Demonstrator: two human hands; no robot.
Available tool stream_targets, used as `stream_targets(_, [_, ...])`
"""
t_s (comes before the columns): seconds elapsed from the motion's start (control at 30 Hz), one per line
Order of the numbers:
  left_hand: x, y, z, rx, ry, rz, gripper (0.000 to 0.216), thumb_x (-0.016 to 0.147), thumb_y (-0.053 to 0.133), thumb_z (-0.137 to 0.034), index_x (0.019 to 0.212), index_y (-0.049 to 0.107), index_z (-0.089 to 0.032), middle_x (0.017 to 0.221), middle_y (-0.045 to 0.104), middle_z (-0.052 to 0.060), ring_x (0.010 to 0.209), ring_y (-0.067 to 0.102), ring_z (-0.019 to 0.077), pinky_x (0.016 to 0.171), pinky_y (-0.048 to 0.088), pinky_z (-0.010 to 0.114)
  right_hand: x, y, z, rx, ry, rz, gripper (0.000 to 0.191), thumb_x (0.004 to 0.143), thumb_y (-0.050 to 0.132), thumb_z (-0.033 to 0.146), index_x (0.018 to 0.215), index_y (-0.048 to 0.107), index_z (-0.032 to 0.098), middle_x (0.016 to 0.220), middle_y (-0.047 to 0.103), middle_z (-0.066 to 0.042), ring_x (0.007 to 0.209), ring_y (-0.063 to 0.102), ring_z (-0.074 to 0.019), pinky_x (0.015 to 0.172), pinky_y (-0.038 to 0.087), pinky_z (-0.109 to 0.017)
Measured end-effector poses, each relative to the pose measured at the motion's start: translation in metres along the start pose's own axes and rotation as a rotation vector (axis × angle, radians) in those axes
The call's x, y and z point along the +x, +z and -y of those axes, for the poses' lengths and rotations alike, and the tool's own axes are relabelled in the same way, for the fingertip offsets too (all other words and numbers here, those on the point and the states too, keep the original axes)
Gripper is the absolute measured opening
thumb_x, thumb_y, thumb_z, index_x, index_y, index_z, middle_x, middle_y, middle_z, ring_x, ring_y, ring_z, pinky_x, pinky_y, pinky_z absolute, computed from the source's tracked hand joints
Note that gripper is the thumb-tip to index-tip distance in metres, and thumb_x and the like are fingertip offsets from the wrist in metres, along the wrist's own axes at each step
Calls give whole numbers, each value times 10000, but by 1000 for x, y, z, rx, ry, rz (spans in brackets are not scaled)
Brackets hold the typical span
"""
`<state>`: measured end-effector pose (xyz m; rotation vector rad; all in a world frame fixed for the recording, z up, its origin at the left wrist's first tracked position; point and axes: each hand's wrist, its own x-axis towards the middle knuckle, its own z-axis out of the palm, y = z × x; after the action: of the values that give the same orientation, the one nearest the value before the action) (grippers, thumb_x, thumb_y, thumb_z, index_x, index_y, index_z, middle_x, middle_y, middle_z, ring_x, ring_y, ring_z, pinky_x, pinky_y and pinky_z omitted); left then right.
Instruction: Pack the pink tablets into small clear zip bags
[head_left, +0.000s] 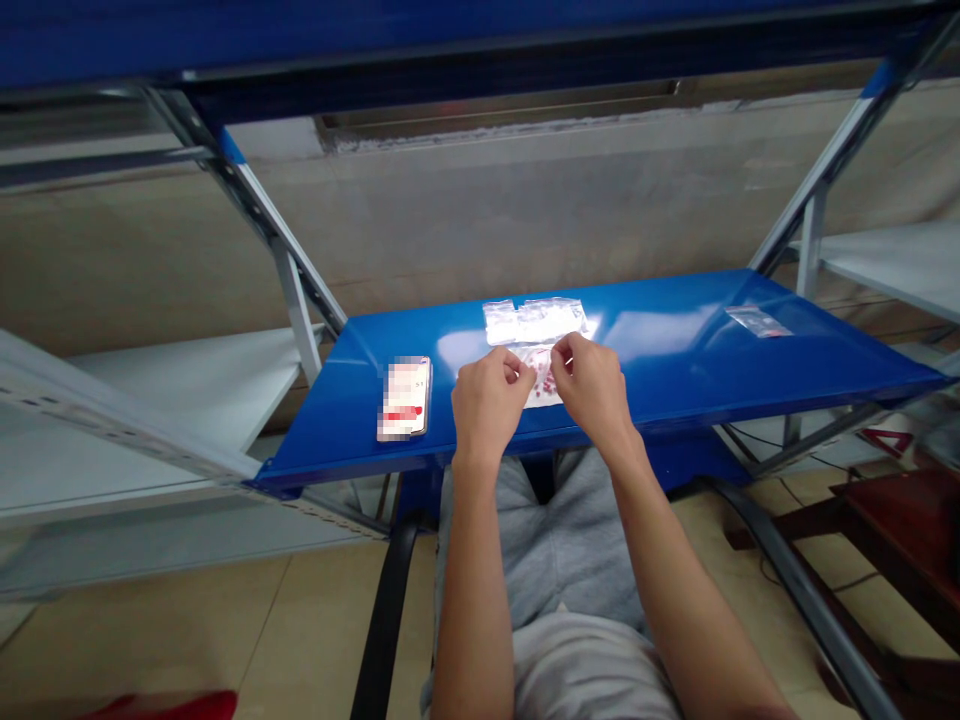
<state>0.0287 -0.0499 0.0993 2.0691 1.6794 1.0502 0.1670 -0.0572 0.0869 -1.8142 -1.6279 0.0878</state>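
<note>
Near the front edge of the blue shelf board, a clear plastic bag [541, 394] with small dark red pieces lies between my hands. My left hand [491, 395] is closed in a pinch at the bag's left upper side. On the other side, my right hand [592, 385] pinches near the bag's right upper side. The fingertips of both hands are pressed together, and whatever they hold is too small to make out. Just behind the hands lie a small clear bag [500, 322] and a wider clear bag [551, 320], both shiny with glare.
A phone [405, 398], partly blurred out, lies left on the blue board [660, 380]. Another clear bag [759, 321] with something reddish lies at the right. Metal posts [300, 290] flank the board, and a second blue shelf [450, 40] hangs overhead. Chair armrests [386, 620] are beside me.
</note>
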Motion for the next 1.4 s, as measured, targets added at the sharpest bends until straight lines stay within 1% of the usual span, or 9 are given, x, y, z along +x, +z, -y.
stream_targets(0.17, [0, 1, 3, -57, 60, 0, 93, 884, 617, -230, 801, 657, -221, 784, 736, 22, 742, 671, 181, 698, 461, 281, 2, -2, -9, 138, -46, -54, 156, 930, 517, 210, 911, 670, 192, 827, 739, -79, 767, 659, -219, 709, 394, -300])
stream_targets(0.33, [4, 3, 12, -253, 81, -5, 57, 839, 634, -159, 834, 647, -214, 792, 729, 13, 726, 680, 161, 687, 502, 271, 4, -6, -11, 303, -72, -47, 124, 880, 555, 230, 824, 660, 195, 740, 730, -55, 687, 666, -196, 689, 433, -292])
stream_targets(0.6, [5, -1, 14, -451, 101, 14, 59, 899, 629, -232, 922, 680, -215, 850, 744, 17, 792, 705, 157, 689, 523, 255, 8, -6, -19, 739, -14, 134, 188, 884, 602, 375, 806, 607, 203, 660, 720, -33, 592, 669, -171, 557, 474, -259])
stream_targets(0.7, [5, -4, 15, -450, 147, -21, 177, 886, 623, -187, 1043, 692, -229, 1009, 761, 34, 917, 707, 173, 696, 511, 258, 8, -7, -21, 843, -14, 200, 250, 885, 635, 440, 815, 598, 203, 638, 700, -22, 563, 647, -159, 532, 470, -255])
stream_targets(0.83, [6, -7, 22, -506, 208, -16, 367, 855, 579, -106, 1178, 674, -253, 1245, 735, 46, 1159, 676, 206, 856, 536, 299, 8, -10, -21, 884, -15, 249, 287, 887, 654, 479, 832, 598, 203, 615, 675, -8, 562, 639, -151, 538, 469, -253])
stream_targets(1.0, [6, -8, 26, -468, 228, 37, 407, 847, 559, -96, 1198, 688, -257, 1322, 710, 46, 1240, 646, 233, 918, 549, 335, 8, -12, -21, 876, -18, 239, 299, 882, 666, 490, 828, 607, 202, 604, 663, -4, 551, 620, -142, 541, 466, -255])
stream_targets(1.1, [4, -5, 25, -405, 261, 104, 481, 852, 622, -125, 1309, 646, -274, 1429, 654, 57, 1307, 613, 250, 992, 547, 378, 8, -12, -22, 887, -20, 241, 294, 876, 668, 487, 822, 611, 204, 599, 656, 2, 548, 611, -140, 541, 468, -256])
stream_targets(1.23, [4, 4, 23, -351, 365, 128, 752, 815, 770, -201, 1505, 481, -282, 1578, 520, 95, 1432, 514, 284, 1166, 455, 463, 8, -12, -22, 889, -13, 245, 274, 852, 683, 468, 813, 616, 204, 625, 672, -4, 558, 610, -141, 540, 475, -257])
stream_targets(1.4, [5, 13, 24, -291, 409, 137, 836, 801, 815, -221, 1539, 428, -285, 1578, 513, 107, 1456, 491, 300, 1220, 396, 504, 9, -13, -22, 872, -11, 248, 263, 849, 668, 456, 819, 628, 198, 642, 688, -13, 578, 621, -145, 554, 490, -259])
